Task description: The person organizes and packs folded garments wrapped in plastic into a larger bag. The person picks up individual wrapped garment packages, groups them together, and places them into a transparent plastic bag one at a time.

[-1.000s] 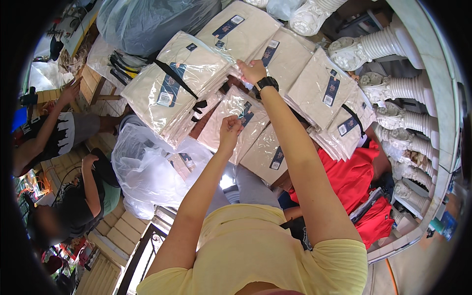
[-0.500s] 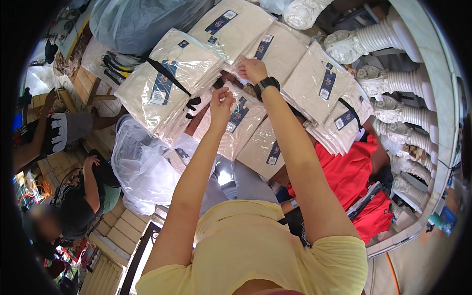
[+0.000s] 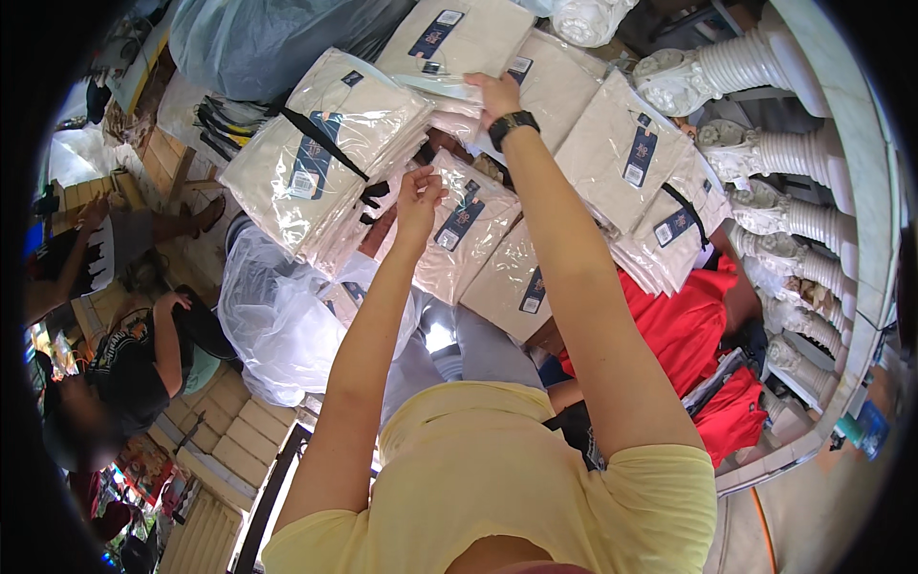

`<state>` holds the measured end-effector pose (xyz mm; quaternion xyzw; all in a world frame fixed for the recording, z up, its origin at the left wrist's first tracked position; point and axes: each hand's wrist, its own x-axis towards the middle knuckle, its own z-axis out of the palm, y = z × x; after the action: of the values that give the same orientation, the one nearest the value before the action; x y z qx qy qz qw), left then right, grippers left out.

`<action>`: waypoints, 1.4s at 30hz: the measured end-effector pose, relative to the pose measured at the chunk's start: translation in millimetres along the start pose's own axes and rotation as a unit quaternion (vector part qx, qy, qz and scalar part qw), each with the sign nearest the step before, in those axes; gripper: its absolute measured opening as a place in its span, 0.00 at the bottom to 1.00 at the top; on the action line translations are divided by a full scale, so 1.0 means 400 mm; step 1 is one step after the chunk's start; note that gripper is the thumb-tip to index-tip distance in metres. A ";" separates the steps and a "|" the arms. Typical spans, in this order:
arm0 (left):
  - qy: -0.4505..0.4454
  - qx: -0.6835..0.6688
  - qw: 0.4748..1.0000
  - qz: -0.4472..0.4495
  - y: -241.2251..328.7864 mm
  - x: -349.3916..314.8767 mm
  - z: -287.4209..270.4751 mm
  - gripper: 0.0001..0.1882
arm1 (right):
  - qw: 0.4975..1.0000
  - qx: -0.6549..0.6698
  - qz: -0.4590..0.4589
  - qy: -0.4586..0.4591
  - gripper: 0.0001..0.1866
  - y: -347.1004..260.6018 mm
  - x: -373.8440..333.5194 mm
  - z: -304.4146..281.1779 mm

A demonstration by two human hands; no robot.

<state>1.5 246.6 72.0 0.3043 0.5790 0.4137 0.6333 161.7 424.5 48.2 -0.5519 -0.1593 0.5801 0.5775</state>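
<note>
Clear plastic packets of folded cream cloth with dark blue labels lie in several stacks before me. My right hand [image 3: 495,98], with a dark watch on its wrist, pinches the near right edge of the top packet [image 3: 469,46] on the far middle stack. That edge is slightly raised. My left hand [image 3: 420,199] hovers over the near middle packet [image 3: 470,225], its fingers loosely bent and apart, with nothing visible in them. A thick stack [image 3: 330,143] on the left is tied with a black strap. Another strapped stack [image 3: 669,225] sits at the right.
Clear plastic bags lie at the far left [image 3: 277,43] and near left [image 3: 277,316]. Red cloth [image 3: 669,335] hangs at the right beside a row of white ornate columns [image 3: 755,153]. Two people are at the left, one in a black shirt [image 3: 134,354].
My right hand has moved farther away, and the packet edge at its fingers has come up a little. My left hand has shifted slightly left and nearer.
</note>
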 end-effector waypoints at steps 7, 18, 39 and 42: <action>-0.082 0.051 0.995 0.026 0.020 0.039 -0.085 0.23 | 0.998 -0.038 -0.009 -0.054 0.19 -0.167 -0.162 -0.169; -0.278 -0.250 0.909 -0.186 0.044 -0.007 0.086 0.36 | 0.996 -0.042 0.062 -0.051 0.27 -0.184 -0.549 -0.486; -0.268 -0.097 0.935 -0.213 -0.096 -0.328 -0.166 0.34 | 0.969 -0.150 0.182 -0.071 0.39 0.113 -0.941 -0.538; -0.243 -0.111 0.942 -0.203 -0.075 -0.358 -0.173 0.34 | 0.975 -0.149 0.153 -0.063 0.39 0.112 -0.972 -0.510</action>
<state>-59.8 100.4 105.3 0.1994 0.4075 0.2513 0.8550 200.2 -9.1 119.5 -0.6117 -0.1936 0.6654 0.3815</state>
